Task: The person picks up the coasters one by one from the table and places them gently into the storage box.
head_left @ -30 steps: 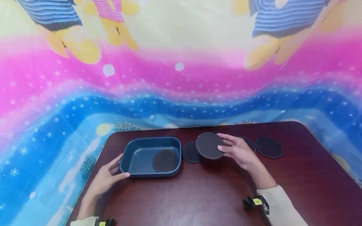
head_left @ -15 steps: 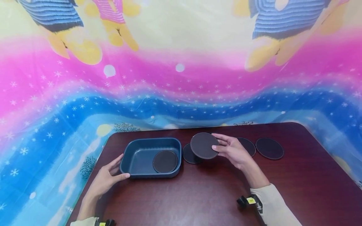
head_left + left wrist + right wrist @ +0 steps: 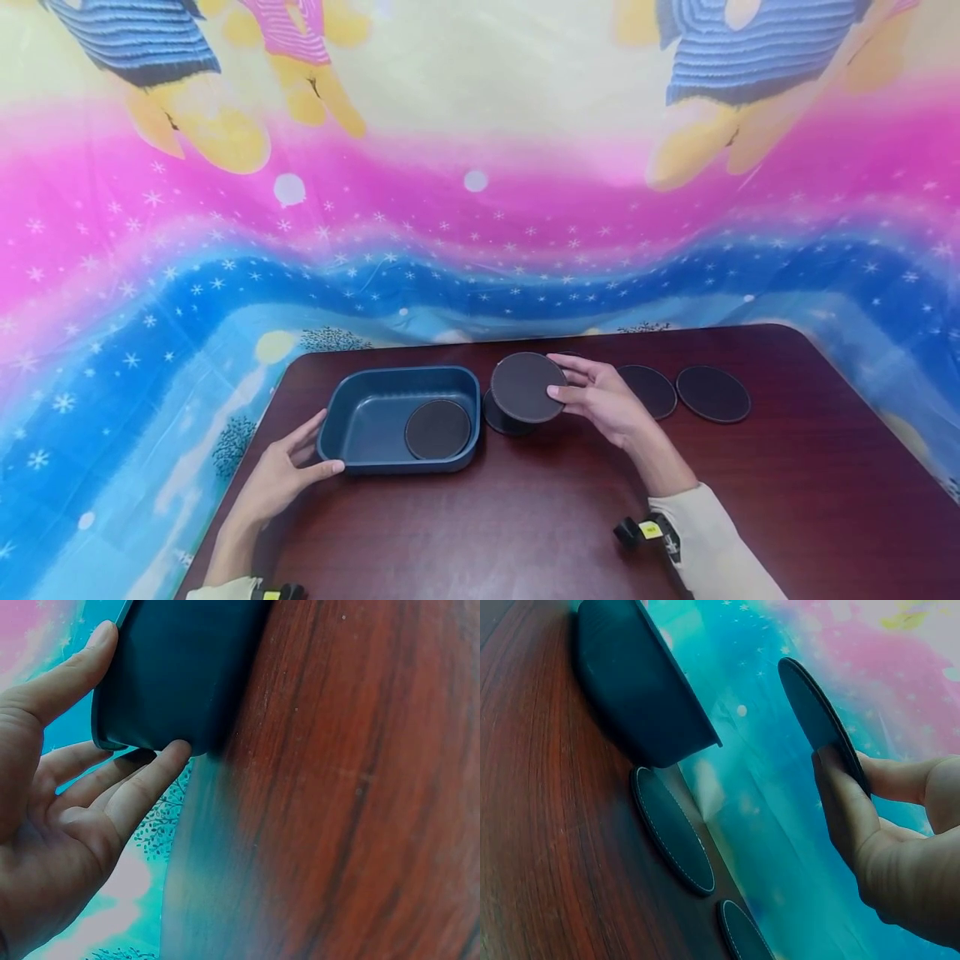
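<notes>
Bright cloth (image 3: pixel 420 208) borders the table's (image 3: pixel 510 525) far edge; straight-fingered left hand (image 3: pixel 279 477) touches a tray (image 3: pixel 390 467); right hand (image 3: pixel 600 402) pinches a coaster (image 3: pixel 527 389).

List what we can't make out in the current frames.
Head: table disc beside the container, partly covered by the held disc.
Head: markings on right-wrist yellow label, too small.
Left wrist: container's interior, hidden by its wall.
Right wrist: lowest disc, cut by bottom edge.
</notes>
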### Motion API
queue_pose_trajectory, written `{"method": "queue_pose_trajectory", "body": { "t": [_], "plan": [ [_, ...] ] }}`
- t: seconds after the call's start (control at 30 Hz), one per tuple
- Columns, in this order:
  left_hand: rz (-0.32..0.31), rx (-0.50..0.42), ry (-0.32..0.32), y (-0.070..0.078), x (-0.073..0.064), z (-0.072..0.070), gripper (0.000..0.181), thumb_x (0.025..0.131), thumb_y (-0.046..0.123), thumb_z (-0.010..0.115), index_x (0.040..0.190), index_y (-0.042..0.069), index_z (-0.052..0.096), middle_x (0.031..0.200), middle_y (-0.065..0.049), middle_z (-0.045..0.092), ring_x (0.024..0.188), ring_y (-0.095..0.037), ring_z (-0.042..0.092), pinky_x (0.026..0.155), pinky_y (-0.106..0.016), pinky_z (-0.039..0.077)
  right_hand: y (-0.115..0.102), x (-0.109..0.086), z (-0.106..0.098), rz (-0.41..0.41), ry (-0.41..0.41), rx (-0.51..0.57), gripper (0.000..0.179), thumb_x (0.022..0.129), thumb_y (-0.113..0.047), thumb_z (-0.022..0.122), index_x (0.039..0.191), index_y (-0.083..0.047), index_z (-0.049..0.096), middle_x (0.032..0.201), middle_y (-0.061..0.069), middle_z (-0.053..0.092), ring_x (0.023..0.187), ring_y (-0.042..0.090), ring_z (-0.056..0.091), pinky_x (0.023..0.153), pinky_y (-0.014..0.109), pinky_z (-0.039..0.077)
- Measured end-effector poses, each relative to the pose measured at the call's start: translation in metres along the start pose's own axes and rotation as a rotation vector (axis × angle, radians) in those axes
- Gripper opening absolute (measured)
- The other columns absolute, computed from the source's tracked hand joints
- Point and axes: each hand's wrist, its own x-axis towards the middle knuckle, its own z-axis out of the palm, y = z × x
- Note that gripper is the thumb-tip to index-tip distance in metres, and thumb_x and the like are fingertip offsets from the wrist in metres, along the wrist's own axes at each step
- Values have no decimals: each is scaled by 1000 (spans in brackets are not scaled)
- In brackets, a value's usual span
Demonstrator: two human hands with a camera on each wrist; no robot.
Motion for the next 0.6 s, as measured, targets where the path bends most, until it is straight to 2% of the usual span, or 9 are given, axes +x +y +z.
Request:
{"method": "queue_pose_trajectory", "body": {
  "t": [0.17,0.6],
  "plan": [
    [-1,-1,-1,0,0,0,94,95,28,85,171,19,30,168,-25,43,149,-46,51,101,-41,62,1,1,4,8,-11,2,69,102,2,69,164,2,40,146,26,61,98,11,79,90,28,64],
    [7,-1,5,-2,0,1,94,95,30,85,172,21,30,168,-23,44,148,-44,53,101,-41,62,3,9,24,25,-23,-4,68,102,1,69,164,0,42,151,28,59,99,10,79,89,28,64]
  ]
}}
